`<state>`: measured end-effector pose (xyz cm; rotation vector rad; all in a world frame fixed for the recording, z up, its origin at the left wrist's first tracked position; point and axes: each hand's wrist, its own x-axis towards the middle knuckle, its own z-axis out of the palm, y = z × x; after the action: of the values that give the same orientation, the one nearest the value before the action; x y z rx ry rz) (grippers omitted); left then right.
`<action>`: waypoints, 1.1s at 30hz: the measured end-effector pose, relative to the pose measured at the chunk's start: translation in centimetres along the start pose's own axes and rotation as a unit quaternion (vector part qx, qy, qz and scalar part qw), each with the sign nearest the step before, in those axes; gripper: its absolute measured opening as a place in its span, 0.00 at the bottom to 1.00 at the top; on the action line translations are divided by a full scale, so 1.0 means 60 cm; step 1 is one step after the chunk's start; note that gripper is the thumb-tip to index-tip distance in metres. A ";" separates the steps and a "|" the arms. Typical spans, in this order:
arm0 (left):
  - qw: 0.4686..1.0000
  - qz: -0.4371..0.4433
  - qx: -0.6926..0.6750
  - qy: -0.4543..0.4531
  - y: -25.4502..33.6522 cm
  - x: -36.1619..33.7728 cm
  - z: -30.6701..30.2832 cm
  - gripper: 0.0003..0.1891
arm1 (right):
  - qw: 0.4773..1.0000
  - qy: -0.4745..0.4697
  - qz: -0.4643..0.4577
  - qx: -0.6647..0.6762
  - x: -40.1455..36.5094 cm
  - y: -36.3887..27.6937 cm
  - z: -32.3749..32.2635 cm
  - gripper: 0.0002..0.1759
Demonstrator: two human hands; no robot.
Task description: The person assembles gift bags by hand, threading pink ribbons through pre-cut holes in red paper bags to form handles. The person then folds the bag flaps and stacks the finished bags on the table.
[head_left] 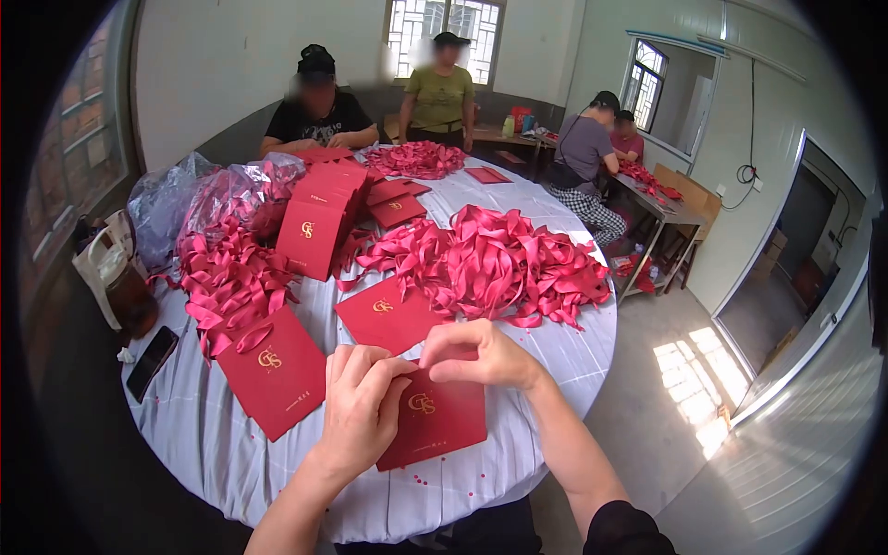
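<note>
A flat red paper bag (pixel 444 427) with a gold emblem lies at the near edge of the table, under both hands. My left hand (pixel 359 402) is closed at its upper left edge, thumb and fingers pinched there. My right hand (pixel 483 356) bends over the same top edge, thumb and index finger drawn together; what is between the fingertips is too small to make out. To the left lies another red bag (pixel 273 379), with a loop of ribbon at its top. Just beyond my hands is a further red bag (pixel 387 316), partly under a heap of pink-red ribbons (pixel 499 264).
A tall stack of red bags (pixel 313 227) stands behind, beside more ribbons (pixel 231 277) spilling from a clear plastic bag (pixel 171 199). A phone (pixel 153 363) and a dark jug (pixel 129 296) are at left. Several people work around the room. Small red dots dot the white tablecloth (pixel 222 472).
</note>
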<state>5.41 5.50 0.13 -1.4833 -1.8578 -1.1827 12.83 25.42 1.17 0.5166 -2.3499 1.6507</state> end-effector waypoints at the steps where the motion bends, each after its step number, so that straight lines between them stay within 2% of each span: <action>1: 1.000 0.009 0.006 0.008 0.002 0.001 -0.004 0.12 | 1.000 -0.004 -0.015 -0.007 -0.002 -0.008 -0.002 0.08; 4: 0.998 0.031 0.040 0.045 0.008 0.007 -0.015 0.11 | 0.997 0.003 -0.065 -0.037 -0.007 -0.026 -0.003 0.09; 6: 0.997 0.038 0.061 0.009 0.016 0.008 -0.022 0.10 | 0.993 0.025 -0.099 -0.065 -0.007 -0.029 -0.001 0.09; 10: 0.994 0.024 0.100 -0.042 0.018 0.013 -0.045 0.10 | 0.993 0.026 -0.075 -0.092 -0.011 -0.031 -0.004 0.09; 13: 0.990 0.012 0.114 -0.084 0.019 0.016 -0.067 0.10 | 0.985 0.031 -0.121 -0.118 -0.012 -0.037 0.000 0.09; 15: 0.984 0.055 0.145 -0.088 0.024 0.020 -0.077 0.07 | 0.985 0.029 -0.125 -0.117 -0.013 -0.035 0.001 0.09; 19: 0.961 0.104 0.225 -0.120 0.039 0.007 -0.090 0.12 | 0.985 0.001 -0.130 -0.115 -0.014 -0.041 -0.001 0.09; 23: 0.952 0.117 0.237 -0.155 0.035 0.007 -0.096 0.12 | 0.985 0.003 -0.127 -0.118 -0.011 -0.043 0.008 0.09; 25: 0.958 0.084 0.235 -0.145 0.031 0.007 -0.084 0.13 | 0.983 0.047 -0.121 -0.134 -0.010 -0.034 0.011 0.08; 28: 0.956 0.041 0.235 -0.173 0.044 0.013 -0.081 0.13 | 0.981 0.064 -0.105 -0.147 -0.008 -0.031 0.012 0.07; 33: 0.955 -0.035 0.210 -0.207 0.065 0.025 -0.083 0.17 | 0.966 0.097 -0.141 -0.193 -0.002 -0.018 0.016 0.06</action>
<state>7.93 2.22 5.17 -1.4998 -2.2733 -0.4681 13.40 24.24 1.73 0.5488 -2.2480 1.0360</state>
